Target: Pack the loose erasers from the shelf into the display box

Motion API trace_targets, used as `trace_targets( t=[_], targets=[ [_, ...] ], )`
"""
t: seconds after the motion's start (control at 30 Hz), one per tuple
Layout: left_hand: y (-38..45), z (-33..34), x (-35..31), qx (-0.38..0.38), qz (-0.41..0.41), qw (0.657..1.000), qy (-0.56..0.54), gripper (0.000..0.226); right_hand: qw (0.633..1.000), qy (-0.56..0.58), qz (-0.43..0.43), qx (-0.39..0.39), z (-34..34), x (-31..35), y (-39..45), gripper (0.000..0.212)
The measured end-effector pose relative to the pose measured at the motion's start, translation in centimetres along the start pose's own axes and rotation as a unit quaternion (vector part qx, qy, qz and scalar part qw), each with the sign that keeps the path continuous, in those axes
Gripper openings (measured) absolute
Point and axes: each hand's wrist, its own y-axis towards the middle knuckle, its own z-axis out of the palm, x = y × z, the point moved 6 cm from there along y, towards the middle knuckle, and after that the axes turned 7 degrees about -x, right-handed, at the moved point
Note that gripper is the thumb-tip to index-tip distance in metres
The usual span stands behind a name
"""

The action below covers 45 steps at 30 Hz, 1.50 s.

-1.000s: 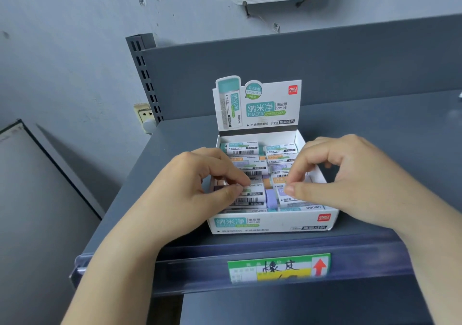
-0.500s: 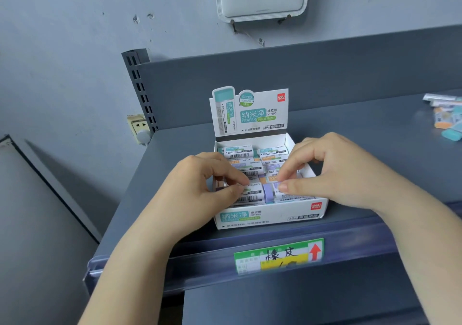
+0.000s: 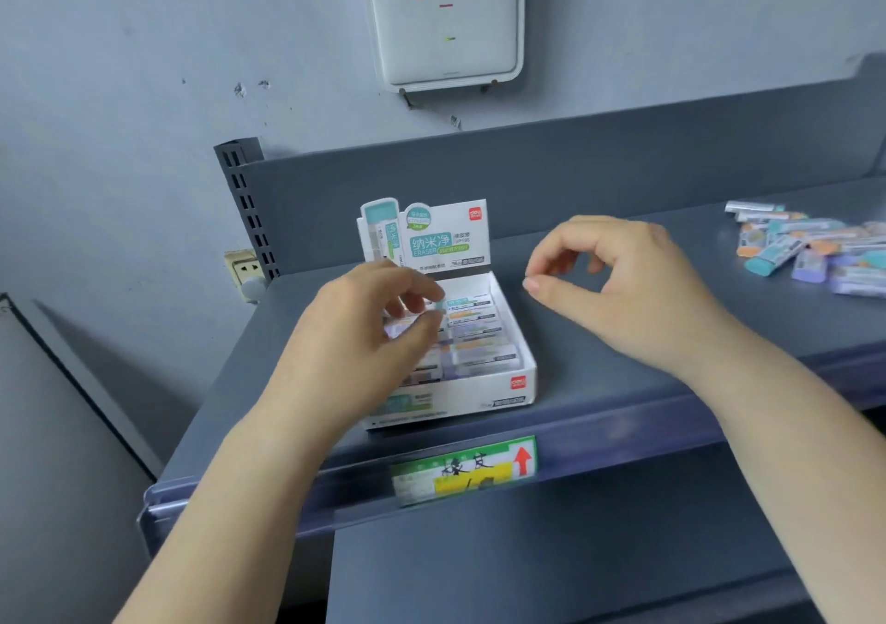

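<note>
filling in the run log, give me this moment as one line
left hand: over display box, empty | right hand: empty, right of box | loose erasers: far right on shelf | stage: packing unfinished

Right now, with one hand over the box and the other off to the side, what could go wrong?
1. The box sits near the shelf front edge; a nudge from the left hand might push it off.
2. It already looks nearly full, so forcing in more could pop packed erasers out.
3. The loose pile lies far right; the empty right hand must reach across, and might scatter erasers.
</note>
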Motion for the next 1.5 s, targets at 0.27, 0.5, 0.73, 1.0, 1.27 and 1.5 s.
trace_targets(
  t=[0.27, 0.5, 0.73, 1.0, 1.27, 1.5],
  targets=[
    [0.6, 6.4, -10.8, -0.053, 0.172, 0.963, 0.203, 0.030, 0.932, -0.342, -0.120, 0.022, -7.1, -4.0, -2.5, 0.014],
    [0.8, 16.9, -18.7, -0.005, 0.223, 0.950, 0.219, 0.034, 0.896, -0.421, -0.090, 0.112, -14.6, -10.7, -5.7, 0.025],
    [2.6, 22.6, -23.7, 0.021, 0.229, 0.953, 0.197, 0.023, 0.911, -0.393, -0.061, 0.107, -21.1, -15.7, -6.9, 0.019],
    [6.9, 25.8, -25.2, 0.053, 0.204, 0.963, 0.170, 0.026, 0.930, -0.353, -0.015, 0.101, -24.3, -20.9, -5.1, 0.015],
    [13.4, 28.3, -24.0, 0.093, 0.172, 0.961, 0.198, 0.026, 0.951, -0.276, 0.037, 0.133, -23.6, -26.2, -0.6, 0.002],
    [19.7, 31.4, -20.8, 0.152, 0.136, 0.952, 0.230, 0.022, 0.950, -0.241, 0.061, 0.191, -21.8, -31.2, 4.7, 0.004]
  ],
)
